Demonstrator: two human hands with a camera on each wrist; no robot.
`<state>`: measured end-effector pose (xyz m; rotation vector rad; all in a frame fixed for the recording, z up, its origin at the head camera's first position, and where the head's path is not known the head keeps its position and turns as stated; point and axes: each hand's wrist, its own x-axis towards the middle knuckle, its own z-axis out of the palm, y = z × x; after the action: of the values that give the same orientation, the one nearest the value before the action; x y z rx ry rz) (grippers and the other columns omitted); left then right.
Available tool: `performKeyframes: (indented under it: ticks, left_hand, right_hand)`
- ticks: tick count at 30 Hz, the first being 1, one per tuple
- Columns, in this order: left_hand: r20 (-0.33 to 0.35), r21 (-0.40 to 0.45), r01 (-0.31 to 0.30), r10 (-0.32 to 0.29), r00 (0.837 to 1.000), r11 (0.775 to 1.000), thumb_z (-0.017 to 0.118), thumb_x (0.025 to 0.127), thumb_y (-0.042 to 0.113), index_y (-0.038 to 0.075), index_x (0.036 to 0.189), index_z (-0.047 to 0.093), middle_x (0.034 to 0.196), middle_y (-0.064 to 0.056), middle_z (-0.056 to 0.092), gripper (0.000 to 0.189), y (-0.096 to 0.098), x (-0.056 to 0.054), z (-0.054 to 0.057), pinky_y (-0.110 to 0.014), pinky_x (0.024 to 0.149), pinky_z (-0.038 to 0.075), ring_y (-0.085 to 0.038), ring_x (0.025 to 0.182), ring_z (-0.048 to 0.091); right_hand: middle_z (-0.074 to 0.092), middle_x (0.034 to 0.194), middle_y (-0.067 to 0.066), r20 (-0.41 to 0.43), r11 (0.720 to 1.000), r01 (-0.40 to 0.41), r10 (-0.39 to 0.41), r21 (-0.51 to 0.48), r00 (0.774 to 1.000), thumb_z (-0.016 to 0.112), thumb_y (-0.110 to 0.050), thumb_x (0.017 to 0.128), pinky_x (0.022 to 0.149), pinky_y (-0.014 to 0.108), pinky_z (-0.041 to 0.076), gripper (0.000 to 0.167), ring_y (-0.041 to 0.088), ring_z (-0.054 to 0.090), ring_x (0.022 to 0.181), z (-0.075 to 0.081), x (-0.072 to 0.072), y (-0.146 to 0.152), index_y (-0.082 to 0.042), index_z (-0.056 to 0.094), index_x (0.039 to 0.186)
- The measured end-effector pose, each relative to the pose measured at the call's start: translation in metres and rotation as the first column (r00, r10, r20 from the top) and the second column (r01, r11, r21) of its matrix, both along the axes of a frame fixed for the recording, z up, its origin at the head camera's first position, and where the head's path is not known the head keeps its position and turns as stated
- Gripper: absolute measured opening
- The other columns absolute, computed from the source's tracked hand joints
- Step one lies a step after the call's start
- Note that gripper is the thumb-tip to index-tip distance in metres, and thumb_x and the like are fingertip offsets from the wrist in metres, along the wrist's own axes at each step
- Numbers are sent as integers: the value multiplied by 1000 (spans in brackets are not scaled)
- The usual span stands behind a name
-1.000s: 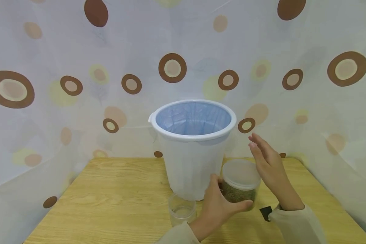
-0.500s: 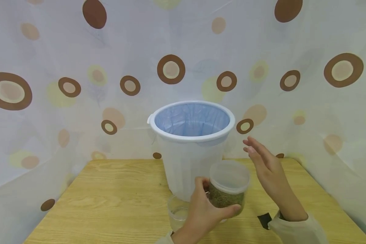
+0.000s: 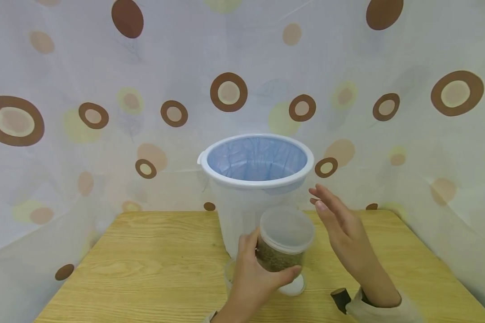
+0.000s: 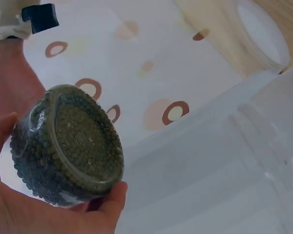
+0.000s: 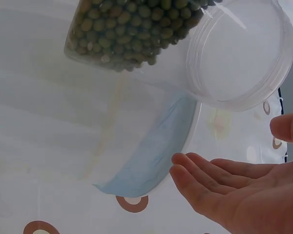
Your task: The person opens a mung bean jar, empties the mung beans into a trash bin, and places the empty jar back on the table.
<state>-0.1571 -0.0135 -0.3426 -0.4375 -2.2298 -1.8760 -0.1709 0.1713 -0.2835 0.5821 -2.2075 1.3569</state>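
My left hand [image 3: 256, 278] grips a clear plastic jar [image 3: 280, 258] of small green beans, held up in front of the bin and tilted. A translucent lid [image 5: 237, 53] covers its top. In the left wrist view, the jar's ridged bottom [image 4: 80, 139] faces the camera, and beans show through it. Right of the jar, my right hand [image 3: 349, 237] is raised with fingers extended, holding nothing. Its palm [image 5: 263, 200] shows in the right wrist view, apart from the jar.
A white bin [image 3: 236, 215] with a bluish liner [image 3: 258, 157] stands on the wooden table [image 3: 157, 260]. Behind my left hand is a clear container [image 3: 228, 271], partly hidden. A white disc [image 3: 293, 286] lies below the jar. A patterned sheet [image 3: 105, 67] hangs behind.
My left hand has carried the jar leftward, in front of the bin. The right hand has also shifted slightly left, still raised. The white disc has come into sight below the jar.
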Motion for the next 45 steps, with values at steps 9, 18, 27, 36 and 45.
performKeyframes:
  ticks: [9, 18, 27, 36, 45]
  left_hand:
    - [-154, -68, -191, 179, 972, 979, 92, 57, 31, 24, 131, 48, 113, 0, 40, 86, -9, 3, 3, -45, 89, 43, -18, 106, 46]
    - [-375, -111, -294, 234, 897, 949, 92, 57, 27, 16, 130, 48, 122, 2, 47, 86, -12, 3, 0, -44, 91, 45, -15, 110, 46]
    - [-451, -169, -355, 248, 858, 920, 91, 56, 19, 5, 132, 44, 123, -5, 55, 90, -8, 1, -5, -48, 86, 47, -21, 108, 54]
    - [-488, -222, -387, 241, 839, 895, 92, 53, 21, 4, 129, 44, 119, -4, 56, 91, -8, 1, -6, -45, 84, 50, -20, 105, 56]
    - [-513, -241, -383, 218, 830, 892, 92, 53, 21, 4, 127, 46, 120, -3, 55, 89, -11, 1, -4, -43, 82, 53, -20, 102, 58]
  right_hand:
    - [43, 145, 10, -9, 998, -55, 55, 9, 998, 46, -12, 101, 98, 13, 38, 50, 27, 46, 128, -8, 10, -25, -8, 33, 149]
    - [39, 148, 9, 9, 997, -19, 18, 79, 1000, 68, -28, 87, 85, 52, 48, 75, 33, 51, 118, -17, 16, -47, -14, 30, 150]
    - [45, 140, 11, 82, 996, 74, -79, 53, 994, 80, -31, 77, 80, 50, 50, 89, 32, 53, 112, -23, 18, -56, -10, 31, 149]
    - [47, 139, 12, 80, 994, 105, -106, 22, 991, 81, -30, 76, 78, 47, 50, 87, 32, 54, 112, -27, 19, -59, -12, 35, 148]
    - [51, 134, 12, -4, 996, 84, -84, 14, 996, 82, -24, 74, 75, 48, 51, 82, 32, 56, 107, -27, 18, -59, -9, 40, 144]
